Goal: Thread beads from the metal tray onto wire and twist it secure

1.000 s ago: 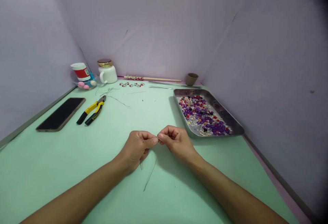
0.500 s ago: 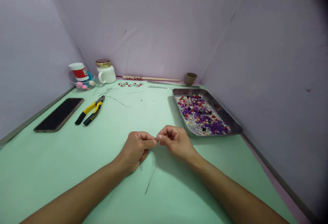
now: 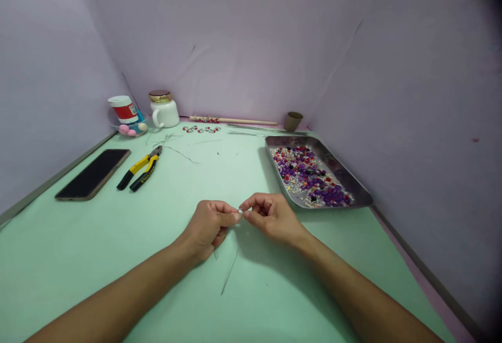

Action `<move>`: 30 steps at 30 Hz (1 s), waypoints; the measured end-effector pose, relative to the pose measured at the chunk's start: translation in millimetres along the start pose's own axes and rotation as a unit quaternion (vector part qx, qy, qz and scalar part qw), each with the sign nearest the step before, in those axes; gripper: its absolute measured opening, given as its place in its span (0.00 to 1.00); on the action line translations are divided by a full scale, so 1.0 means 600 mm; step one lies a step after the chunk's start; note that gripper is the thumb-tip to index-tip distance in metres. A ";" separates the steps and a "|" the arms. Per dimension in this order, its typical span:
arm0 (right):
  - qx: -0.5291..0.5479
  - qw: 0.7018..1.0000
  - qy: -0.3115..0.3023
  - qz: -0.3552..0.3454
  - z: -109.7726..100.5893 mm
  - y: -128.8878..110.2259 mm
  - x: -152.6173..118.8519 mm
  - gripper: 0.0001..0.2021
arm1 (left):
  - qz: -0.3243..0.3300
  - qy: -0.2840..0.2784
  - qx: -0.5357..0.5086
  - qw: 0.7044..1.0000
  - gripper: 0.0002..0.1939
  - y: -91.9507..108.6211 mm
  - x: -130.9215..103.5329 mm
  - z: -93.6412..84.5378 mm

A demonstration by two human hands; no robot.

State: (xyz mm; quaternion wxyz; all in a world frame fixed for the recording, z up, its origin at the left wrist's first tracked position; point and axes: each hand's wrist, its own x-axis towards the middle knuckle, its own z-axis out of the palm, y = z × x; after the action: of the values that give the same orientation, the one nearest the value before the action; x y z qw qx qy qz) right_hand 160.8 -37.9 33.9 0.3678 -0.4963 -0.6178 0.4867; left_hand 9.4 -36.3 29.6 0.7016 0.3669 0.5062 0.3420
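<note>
Over the table's near middle, my left hand (image 3: 209, 228) is closed, its thumb and forefinger pinching a thin wire with a small white bead (image 3: 240, 210) showing at the fingertips. Facing it, my right hand (image 3: 274, 220) has its thumb and forefinger at the other side of that bead, closed around the small beaded piece. What exactly lies between the right fingertips is too small to make out. Thin wire ends (image 3: 229, 272) hang below the hands, and shorter ends poke out beneath the left palm.
A metal tray (image 3: 363, 196) of mixed beads stands at right. Pliers (image 3: 140, 169) and a phone (image 3: 93, 174) lie at left. Behind are a white lidded mug (image 3: 167, 113), a bowl (image 3: 145, 128), loose wires (image 3: 168, 139), a beaded strand (image 3: 202, 129), a stick (image 3: 247, 121) and a brown cup (image 3: 293, 121).
The right thumb and forefinger have parted slightly, and the white bead between the hands now shows. Both hands stay in nearly the same place.
</note>
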 end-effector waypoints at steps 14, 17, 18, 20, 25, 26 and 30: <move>-0.053 0.998 0.012 0.027 -0.003 0.009 0.005 0.05 | 0.034 0.027 0.018 0.999 0.08 -0.002 0.002 0.003; -0.062 0.997 0.026 0.031 -0.015 0.014 0.011 0.06 | 0.034 0.044 -0.017 0.998 0.08 0.007 0.005 -0.003; -0.062 0.997 0.030 0.031 -0.020 0.014 0.013 0.06 | 0.033 0.051 -0.033 0.998 0.08 0.011 0.007 -0.007; -0.060 0.997 0.029 0.033 -0.028 0.010 0.012 0.06 | 0.030 0.060 -0.063 0.996 0.08 0.019 0.011 -0.018; -0.047 0.996 -0.075 0.009 -0.031 -0.011 -0.002 0.05 | 0.024 0.058 -0.088 0.994 0.08 0.029 0.018 -0.033; -0.041 0.995 -0.095 0.000 -0.031 -0.013 -0.005 0.05 | 0.023 0.057 -0.089 0.994 0.08 0.029 0.019 -0.033; -0.004 0.999 -0.024 -0.022 -0.033 -0.010 -0.002 0.06 | 0.025 0.057 -0.095 0.994 0.09 0.033 0.019 -0.034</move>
State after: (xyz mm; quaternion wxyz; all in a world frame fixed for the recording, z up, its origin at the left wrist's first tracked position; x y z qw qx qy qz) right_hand 178.3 -34.5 45.0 0.3616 -0.4721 -0.6393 0.4875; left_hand -9.6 -13.1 36.7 0.6946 0.2913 0.5013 0.4259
